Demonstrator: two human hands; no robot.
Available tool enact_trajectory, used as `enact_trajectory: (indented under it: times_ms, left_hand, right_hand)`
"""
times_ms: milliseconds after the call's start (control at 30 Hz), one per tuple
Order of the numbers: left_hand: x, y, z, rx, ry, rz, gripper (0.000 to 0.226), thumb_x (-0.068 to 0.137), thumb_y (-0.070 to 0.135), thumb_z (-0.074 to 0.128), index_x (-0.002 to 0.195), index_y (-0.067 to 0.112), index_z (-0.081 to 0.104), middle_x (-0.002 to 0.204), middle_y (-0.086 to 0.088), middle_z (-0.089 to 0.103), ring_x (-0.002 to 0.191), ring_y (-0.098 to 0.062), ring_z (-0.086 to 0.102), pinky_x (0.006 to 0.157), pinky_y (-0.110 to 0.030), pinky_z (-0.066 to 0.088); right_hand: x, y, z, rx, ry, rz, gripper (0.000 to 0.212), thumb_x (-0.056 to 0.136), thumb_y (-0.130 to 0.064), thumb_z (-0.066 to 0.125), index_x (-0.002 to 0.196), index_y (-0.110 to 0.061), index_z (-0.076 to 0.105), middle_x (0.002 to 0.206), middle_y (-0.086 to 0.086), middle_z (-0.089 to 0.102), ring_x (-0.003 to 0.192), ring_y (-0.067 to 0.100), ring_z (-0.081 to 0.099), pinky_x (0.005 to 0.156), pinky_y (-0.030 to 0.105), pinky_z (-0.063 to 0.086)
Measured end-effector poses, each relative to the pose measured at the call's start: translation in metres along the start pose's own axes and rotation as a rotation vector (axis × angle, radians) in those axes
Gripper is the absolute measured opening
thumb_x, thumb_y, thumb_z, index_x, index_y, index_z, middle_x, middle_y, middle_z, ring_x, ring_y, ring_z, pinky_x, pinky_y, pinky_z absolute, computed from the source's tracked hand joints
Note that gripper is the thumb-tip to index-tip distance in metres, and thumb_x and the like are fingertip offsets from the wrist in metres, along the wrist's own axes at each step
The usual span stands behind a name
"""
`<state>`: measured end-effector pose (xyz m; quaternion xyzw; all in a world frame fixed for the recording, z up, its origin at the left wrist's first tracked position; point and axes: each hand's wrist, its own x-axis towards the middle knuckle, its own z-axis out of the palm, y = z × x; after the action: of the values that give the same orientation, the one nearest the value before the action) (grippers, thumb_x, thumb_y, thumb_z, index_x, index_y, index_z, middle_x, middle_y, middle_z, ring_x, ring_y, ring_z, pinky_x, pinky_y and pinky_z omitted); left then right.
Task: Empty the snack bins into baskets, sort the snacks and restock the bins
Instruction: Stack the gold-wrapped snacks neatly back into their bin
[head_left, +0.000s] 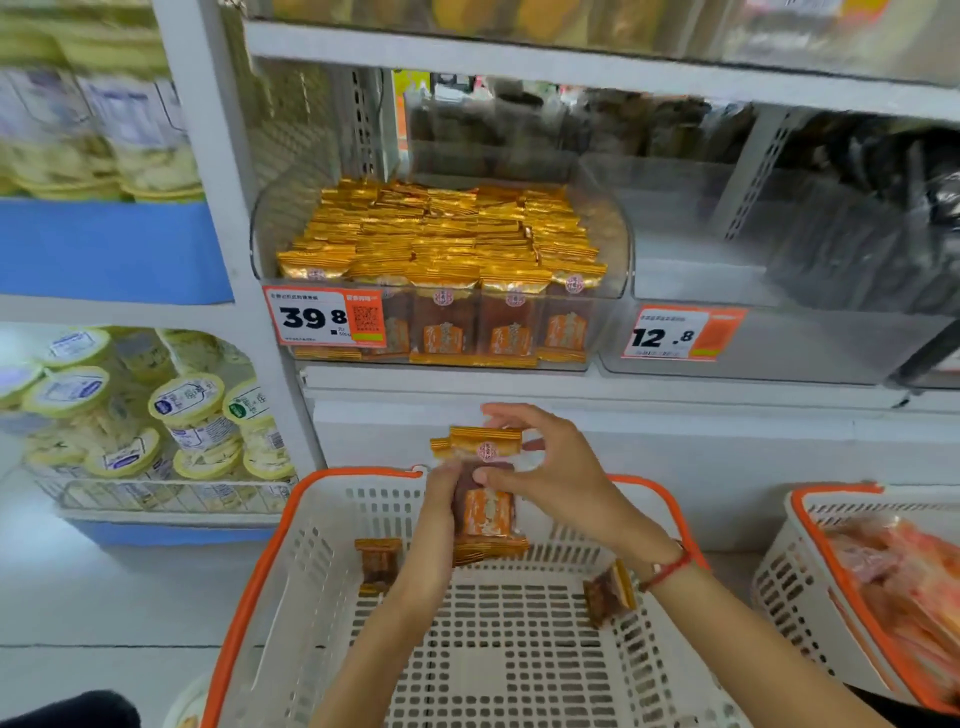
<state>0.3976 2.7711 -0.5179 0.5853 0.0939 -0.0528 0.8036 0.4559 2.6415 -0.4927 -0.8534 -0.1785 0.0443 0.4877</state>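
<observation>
White shelving (519, 67) across the upper view. Clear snack bin (618, 228) on the middle shelf, packed with gold-wrapped packets (441, 234); front row upright, long axis vertical, gold seal ends up. Price tag (324, 317) on the bin front reading "39.8", with a QR code on its orange part; smaller print not legible. Neighbouring clear bin (779, 332) to the right, tagged "12.8" (683, 333). White basket (291, 582) with orange rim below the shelf, two loose packets lying inside: one (377, 564) near the left wall, one (609, 592) tilted near the right. Second orange-rimmed basket (779, 566) at right, holding pink-orange packs (893, 582). Yellow-lidded tubs (187, 410) at left, labels unreadable. Above the basket, small stack of packets (485, 493) held upright, long axis vertical, gold seal with round red emblem on top. Left hand (439, 506) gripping the stack's left side; right hand (550, 467) pinching its top and right edge, red cord at the wrist.
</observation>
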Motion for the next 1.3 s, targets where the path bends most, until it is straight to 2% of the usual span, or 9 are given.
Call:
enact_trajectory:
  times_ms: [167, 300, 433, 500, 600, 733, 833, 1033, 1300]
  left_hand:
    - [0.008, 0.032, 0.03, -0.092, 0.055, 0.121, 0.032, 0.102, 0.031, 0.037, 0.125, 0.016, 0.054, 0.115, -0.012, 0.067, 0.095, -0.017, 0.068, 0.068, -0.023, 0.055]
    - [0.022, 0.058, 0.052, -0.102, 0.127, 0.221, 0.037, 0.103, 0.032, 0.034, 0.129, 0.012, 0.051, 0.122, -0.019, 0.061, 0.108, -0.027, 0.063, 0.071, -0.023, 0.054]
    - [0.035, 0.091, 0.069, 0.012, 0.013, 0.312, 0.033, 0.102, 0.028, 0.037, 0.13, 0.014, 0.05, 0.118, -0.009, 0.06, 0.099, -0.005, 0.063, 0.064, -0.01, 0.05]
    - [0.046, 0.111, 0.071, 0.145, -0.055, 0.333, 0.034, 0.094, 0.037, 0.052, 0.124, 0.021, 0.054, 0.115, 0.001, 0.057, 0.098, 0.004, 0.06, 0.081, -0.016, 0.052]
    - [0.069, 0.142, 0.07, 0.401, -0.127, 0.297, 0.04, 0.077, 0.037, 0.07, 0.114, 0.028, 0.057, 0.119, 0.004, 0.06, 0.113, -0.014, 0.057, 0.101, -0.039, 0.047]
    - [0.094, 0.174, 0.074, 0.544, -0.185, 0.483, 0.066, 0.079, 0.018, 0.079, 0.133, 0.016, 0.04, 0.12, 0.005, 0.061, 0.104, -0.002, 0.06, 0.075, -0.007, 0.05]
    - [0.111, 0.179, 0.073, 0.702, -0.202, 0.596, 0.067, 0.08, 0.016, 0.078, 0.133, 0.013, 0.037, 0.123, 0.002, 0.059, 0.111, -0.007, 0.059, 0.084, -0.013, 0.052]
    - [0.13, 0.171, 0.06, 0.946, -0.241, 0.502, 0.072, 0.077, 0.025, 0.08, 0.134, 0.017, 0.036, 0.122, 0.0, 0.06, 0.111, -0.018, 0.061, 0.084, -0.028, 0.057]
    - [0.129, 0.179, 0.079, 1.462, -0.104, 0.693, 0.065, 0.079, 0.05, 0.073, 0.135, 0.032, 0.045, 0.145, 0.004, 0.046, 0.131, -0.019, 0.043, 0.103, -0.039, 0.04]
  right_hand:
    - [-0.004, -0.026, -0.001, 0.327, 0.372, 0.048, 0.056, 0.073, -0.053, 0.07, 0.124, -0.037, 0.053, 0.114, -0.018, 0.059, 0.102, -0.005, 0.057, 0.079, 0.017, 0.052]
    - [-0.003, -0.047, -0.017, 0.363, 0.191, -0.074, 0.039, 0.089, -0.049, 0.052, 0.127, -0.046, 0.044, 0.124, -0.021, 0.056, 0.109, -0.008, 0.056, 0.086, 0.013, 0.049]
    - [0.008, -0.056, -0.052, 0.259, 0.167, -0.178, 0.046, 0.099, -0.032, 0.047, 0.138, -0.05, 0.033, 0.135, -0.017, 0.049, 0.117, -0.006, 0.052, 0.087, 0.009, 0.046]
    - [0.014, -0.056, -0.075, 0.206, 0.206, -0.215, 0.053, 0.097, -0.03, 0.049, 0.147, -0.036, 0.033, 0.138, -0.01, 0.05, 0.118, 0.0, 0.054, 0.083, 0.011, 0.049]
    - [0.029, -0.051, -0.106, 0.084, 0.238, -0.314, 0.057, 0.095, -0.026, 0.056, 0.148, -0.025, 0.037, 0.134, -0.003, 0.055, 0.119, 0.011, 0.056, 0.09, 0.022, 0.052]
    - [0.06, -0.056, -0.13, -0.083, 0.308, -0.431, 0.054, 0.095, -0.022, 0.062, 0.144, -0.023, 0.04, 0.134, -0.011, 0.054, 0.12, 0.004, 0.055, 0.094, 0.024, 0.051]
    - [0.078, -0.051, -0.132, -0.233, 0.375, -0.439, 0.057, 0.092, -0.032, 0.064, 0.142, -0.029, 0.038, 0.126, -0.027, 0.052, 0.113, -0.008, 0.052, 0.093, 0.013, 0.044]
    - [0.086, -0.019, -0.125, -0.47, 0.393, -0.359, 0.068, 0.089, -0.039, 0.064, 0.148, -0.02, 0.035, 0.141, 0.003, 0.052, 0.13, 0.022, 0.045, 0.109, 0.048, 0.038]
    - [0.057, 0.033, -0.126, -0.758, 0.649, -0.263, 0.06, 0.095, -0.052, 0.039, 0.14, -0.014, 0.047, 0.136, 0.006, 0.055, 0.123, 0.025, 0.049, 0.104, 0.035, 0.032]
